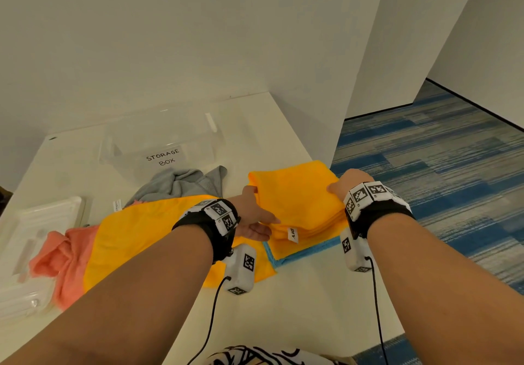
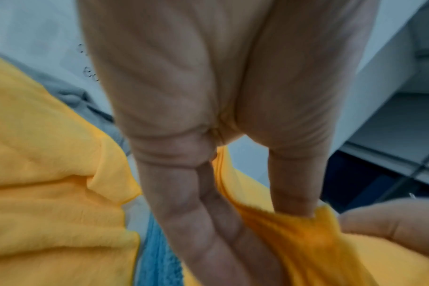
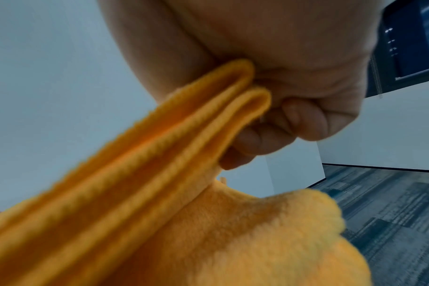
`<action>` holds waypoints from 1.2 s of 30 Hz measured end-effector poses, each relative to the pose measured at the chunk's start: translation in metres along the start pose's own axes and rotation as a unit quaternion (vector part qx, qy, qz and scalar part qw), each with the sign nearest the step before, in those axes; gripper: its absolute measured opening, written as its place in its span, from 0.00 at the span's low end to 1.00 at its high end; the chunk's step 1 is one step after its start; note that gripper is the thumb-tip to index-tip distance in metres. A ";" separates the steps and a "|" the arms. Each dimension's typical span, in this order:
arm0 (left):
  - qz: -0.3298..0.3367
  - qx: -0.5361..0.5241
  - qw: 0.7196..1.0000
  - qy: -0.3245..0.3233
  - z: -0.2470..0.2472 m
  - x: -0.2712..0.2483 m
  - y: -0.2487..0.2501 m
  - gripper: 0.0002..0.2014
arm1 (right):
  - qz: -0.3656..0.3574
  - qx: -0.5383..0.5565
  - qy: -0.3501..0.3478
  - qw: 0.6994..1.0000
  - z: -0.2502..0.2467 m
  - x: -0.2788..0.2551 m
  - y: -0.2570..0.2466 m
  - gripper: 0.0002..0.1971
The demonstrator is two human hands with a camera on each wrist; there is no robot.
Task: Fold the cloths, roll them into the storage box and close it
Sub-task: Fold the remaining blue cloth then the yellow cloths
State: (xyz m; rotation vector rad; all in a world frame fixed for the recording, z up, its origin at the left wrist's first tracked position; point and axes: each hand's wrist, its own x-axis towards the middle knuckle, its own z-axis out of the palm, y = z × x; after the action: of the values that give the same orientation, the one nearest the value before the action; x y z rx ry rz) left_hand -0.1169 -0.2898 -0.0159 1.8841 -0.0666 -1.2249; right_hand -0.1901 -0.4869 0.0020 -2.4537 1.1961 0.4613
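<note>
Both hands pinch the folded fleecy orange cloth (image 1: 297, 203) at the desk's (image 1: 306, 308) right edge: left hand (image 1: 255, 211) its left side, right hand (image 1: 350, 181) its layered right edge. The clear plastic box (image 1: 161, 143) stands open behind.

From my head camera I see both hands on the folded orange cloth (image 1: 297, 203): my left hand (image 1: 255, 217) holds its left edge, my right hand (image 1: 351, 181) its right edge. It sits on a blue cloth (image 1: 300, 257) on the worktop (image 1: 297, 322). The clear storage box (image 1: 161, 143) stands beyond a grey cloth (image 1: 181, 183).
</note>
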 end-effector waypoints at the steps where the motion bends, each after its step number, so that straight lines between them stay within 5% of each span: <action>1: -0.002 0.014 1.000 0.004 0.000 -0.001 0.000 0.50 | 0.008 0.015 0.017 1.000 0.001 0.001 0.001 0.12; 8: 0.007 0.167 0.983 0.071 -0.002 -0.006 0.000 0.35 | 0.027 -0.001 0.007 1.000 0.005 -0.002 0.008 0.14; 13: -0.007 0.197 0.980 -0.001 -0.004 -0.008 0.000 0.26 | 0.021 -0.064 -0.033 0.997 0.004 -0.008 0.009 0.14; 19: 0.040 0.245 0.969 0.015 0.005 -0.006 -0.001 0.12 | 0.031 -0.072 -0.037 0.996 0.001 -0.013 0.009 0.15; 28: 0.032 0.237 0.970 -0.046 -0.006 -0.015 -0.010 0.12 | 0.009 -0.013 0.001 1.000 0.010 -0.020 0.004 0.15; 36: 0.021 0.209 0.976 0.062 -0.051 -0.028 -0.036 0.08 | -0.060 0.042 0.044 0.996 0.034 -0.025 -0.041 0.15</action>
State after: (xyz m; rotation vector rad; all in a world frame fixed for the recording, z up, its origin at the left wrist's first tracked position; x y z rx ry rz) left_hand -0.1059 -0.2220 -0.0122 2.3041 -0.3166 -1.1223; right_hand -0.1759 -0.4309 -0.0089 -2.4783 1.0720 0.2662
